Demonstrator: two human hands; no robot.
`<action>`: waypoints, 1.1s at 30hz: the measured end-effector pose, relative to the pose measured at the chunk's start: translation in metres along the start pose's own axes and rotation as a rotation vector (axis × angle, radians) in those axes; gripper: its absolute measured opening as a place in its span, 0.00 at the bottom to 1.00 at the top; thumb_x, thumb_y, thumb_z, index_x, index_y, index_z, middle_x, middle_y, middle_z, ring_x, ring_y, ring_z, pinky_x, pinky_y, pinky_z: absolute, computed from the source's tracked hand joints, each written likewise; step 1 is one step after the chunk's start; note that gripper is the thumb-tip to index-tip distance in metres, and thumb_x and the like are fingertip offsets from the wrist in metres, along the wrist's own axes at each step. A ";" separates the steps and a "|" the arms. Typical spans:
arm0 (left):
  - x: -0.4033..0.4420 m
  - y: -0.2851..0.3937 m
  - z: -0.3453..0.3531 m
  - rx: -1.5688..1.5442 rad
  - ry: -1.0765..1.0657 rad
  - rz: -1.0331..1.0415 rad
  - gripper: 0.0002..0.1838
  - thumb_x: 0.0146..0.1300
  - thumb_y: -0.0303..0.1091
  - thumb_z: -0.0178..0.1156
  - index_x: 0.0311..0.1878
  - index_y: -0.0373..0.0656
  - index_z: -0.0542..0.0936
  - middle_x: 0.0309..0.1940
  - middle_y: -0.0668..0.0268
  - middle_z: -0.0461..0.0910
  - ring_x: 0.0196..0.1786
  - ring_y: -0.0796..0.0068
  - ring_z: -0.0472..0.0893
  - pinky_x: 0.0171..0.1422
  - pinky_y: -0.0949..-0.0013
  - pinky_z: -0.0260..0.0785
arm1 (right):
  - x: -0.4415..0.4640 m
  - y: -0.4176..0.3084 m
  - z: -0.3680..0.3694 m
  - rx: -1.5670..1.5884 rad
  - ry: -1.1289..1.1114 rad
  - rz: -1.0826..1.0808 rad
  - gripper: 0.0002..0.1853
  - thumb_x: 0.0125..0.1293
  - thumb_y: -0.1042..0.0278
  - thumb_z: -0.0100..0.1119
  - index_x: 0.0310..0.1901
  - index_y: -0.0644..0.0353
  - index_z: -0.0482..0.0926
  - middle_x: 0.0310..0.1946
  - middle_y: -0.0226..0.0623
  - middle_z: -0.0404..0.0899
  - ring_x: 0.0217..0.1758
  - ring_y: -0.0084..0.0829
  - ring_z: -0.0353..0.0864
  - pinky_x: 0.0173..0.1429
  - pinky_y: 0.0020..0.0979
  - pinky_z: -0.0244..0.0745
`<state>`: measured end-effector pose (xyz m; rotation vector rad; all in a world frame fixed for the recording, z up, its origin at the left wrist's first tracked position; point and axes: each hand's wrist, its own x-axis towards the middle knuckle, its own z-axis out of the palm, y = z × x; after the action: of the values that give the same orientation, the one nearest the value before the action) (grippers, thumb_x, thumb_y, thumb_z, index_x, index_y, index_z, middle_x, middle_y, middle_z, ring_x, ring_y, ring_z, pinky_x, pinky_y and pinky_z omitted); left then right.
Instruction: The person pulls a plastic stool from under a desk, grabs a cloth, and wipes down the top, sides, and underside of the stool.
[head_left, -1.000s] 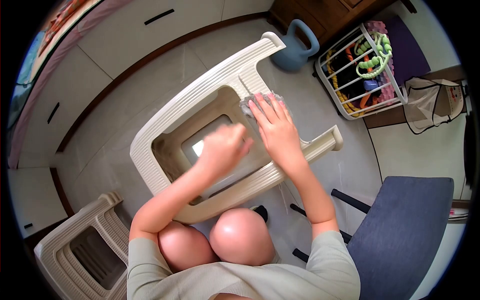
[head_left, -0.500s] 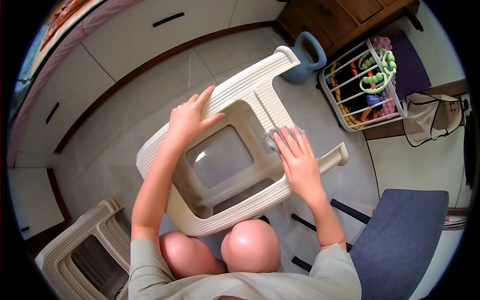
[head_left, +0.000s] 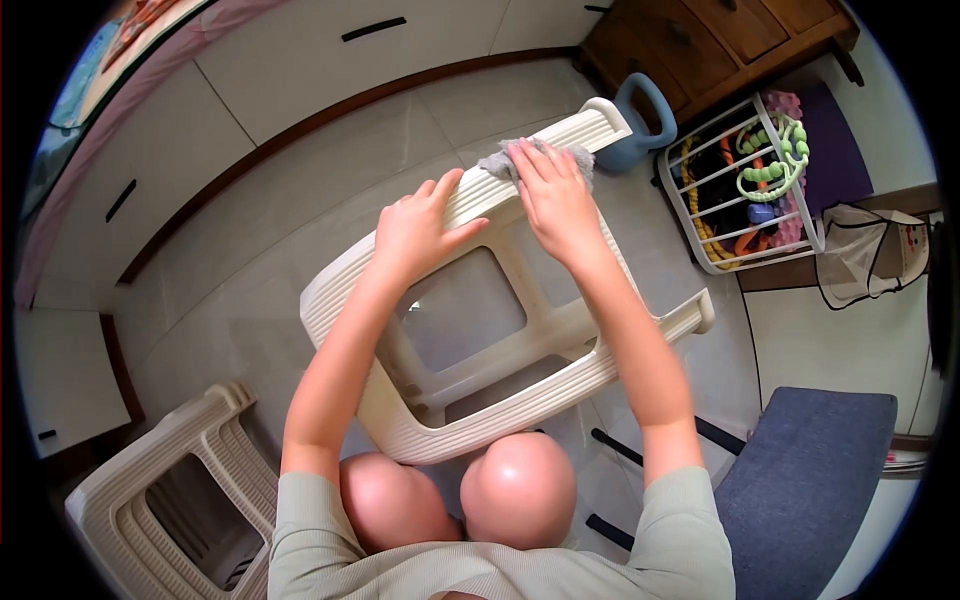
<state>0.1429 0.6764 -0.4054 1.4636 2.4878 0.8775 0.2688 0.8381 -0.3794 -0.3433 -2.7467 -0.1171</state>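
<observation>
A cream plastic frame (head_left: pixel 352 278) with ribbed edges and a big central opening leans against my knees. My left hand (head_left: pixel 415 232) grips its far-left rim, fingers over the outer edge and thumb toward the opening. Under my right hand (head_left: pixel 558 200) is a crumpled grey cloth (head_left: pixel 497 165), pressed onto the frame's far rim near the curled upper-right end. The fingers lie close together over the cloth. My right forearm passes over the frame's right side and hides part of it.
A similar cream plastic piece (head_left: pixel 105 505) stands at lower left. A blue kettlebell (head_left: pixel 625 150) is beyond the frame's far end, beside a white wire basket (head_left: pixel 712 255) of exercise gear. A dark blue chair (head_left: pixel 810 480) is at right, white drawers (head_left: pixel 300 80) at far left.
My right hand and the cloth have moved from the frame's crossbar up and left to its far rim. My left hand keeps its place on the rim; the whole view has shifted slightly.
</observation>
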 end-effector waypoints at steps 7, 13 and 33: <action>-0.002 -0.012 -0.012 -0.006 -0.126 -0.095 0.38 0.49 0.60 0.65 0.55 0.41 0.73 0.45 0.52 0.82 0.47 0.51 0.81 0.51 0.55 0.74 | 0.016 -0.060 0.029 0.176 0.050 -0.086 0.17 0.66 0.68 0.49 0.55 0.60 0.76 0.54 0.40 0.77 0.64 0.40 0.69 0.73 0.43 0.57; -0.056 -0.046 -0.050 -0.007 -0.177 -0.210 0.37 0.45 0.60 0.69 0.54 0.47 0.76 0.44 0.58 0.83 0.46 0.56 0.82 0.50 0.57 0.74 | 0.023 -0.043 0.017 0.300 -0.012 -0.063 0.15 0.66 0.66 0.51 0.52 0.59 0.77 0.50 0.38 0.77 0.60 0.39 0.71 0.71 0.42 0.58; -0.085 -0.061 -0.044 -0.051 0.023 -0.265 0.25 0.46 0.48 0.68 0.47 0.48 0.77 0.41 0.62 0.83 0.46 0.59 0.82 0.48 0.59 0.74 | 0.026 -0.055 0.028 0.148 0.145 -0.082 0.12 0.65 0.65 0.50 0.46 0.57 0.80 0.44 0.38 0.79 0.53 0.39 0.74 0.65 0.41 0.62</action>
<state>0.1240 0.5645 -0.4171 1.0809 2.5751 0.9034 0.2211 0.7938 -0.3977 -0.1744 -2.6075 0.0382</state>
